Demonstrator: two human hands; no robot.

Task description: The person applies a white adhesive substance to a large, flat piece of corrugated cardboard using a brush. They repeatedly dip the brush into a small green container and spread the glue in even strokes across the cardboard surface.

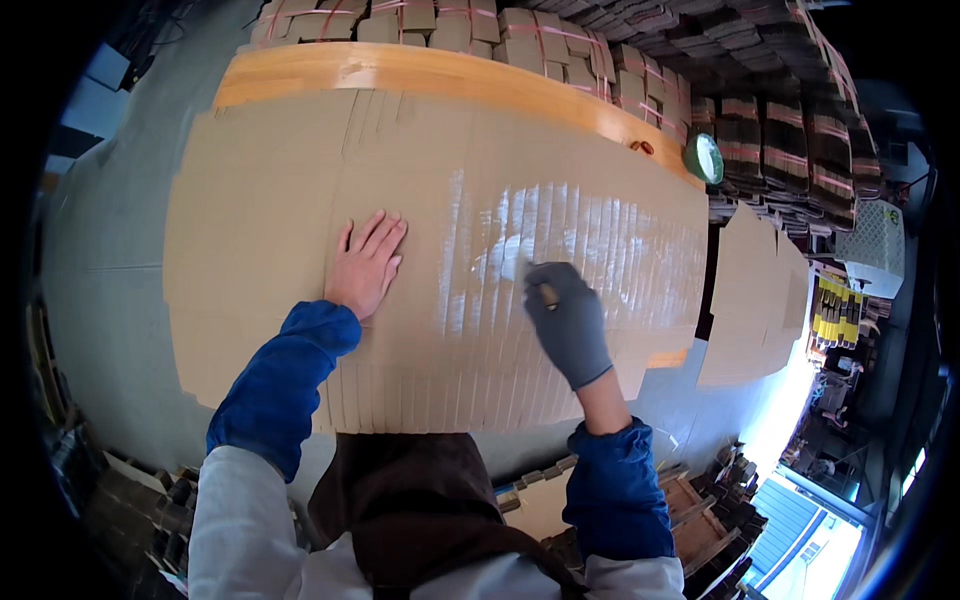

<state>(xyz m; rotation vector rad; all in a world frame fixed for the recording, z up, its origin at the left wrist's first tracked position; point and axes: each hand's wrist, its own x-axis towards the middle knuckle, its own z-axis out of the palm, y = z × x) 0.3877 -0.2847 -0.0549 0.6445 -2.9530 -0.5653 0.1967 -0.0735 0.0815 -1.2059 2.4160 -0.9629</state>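
Note:
My bare left hand (pixel 367 268) lies flat on a large brown cardboard sheet (pixel 255 220), its fingers stretched out. In a grey glove, my right hand (pixel 567 318) is closed round a brush with a wooden handle (pixel 548 296). The brush's working end is partly hidden by the glove and touches or hovers just over the cardboard. Beside it spreads a thick patch of white paste (pixel 508 257). Thinner white streaks run across a row of narrow parallel cardboard strips (pixel 620 245) toward the right.
The cardboard covers most of a wooden table (pixel 450 68). A green-rimmed bowl (pixel 705 158) stands at its far right corner, near small brown-orange objects (pixel 642 148). Tied cardboard bundles (pixel 555 45) line the far side. Another cardboard piece (pixel 755 300) sits to the right.

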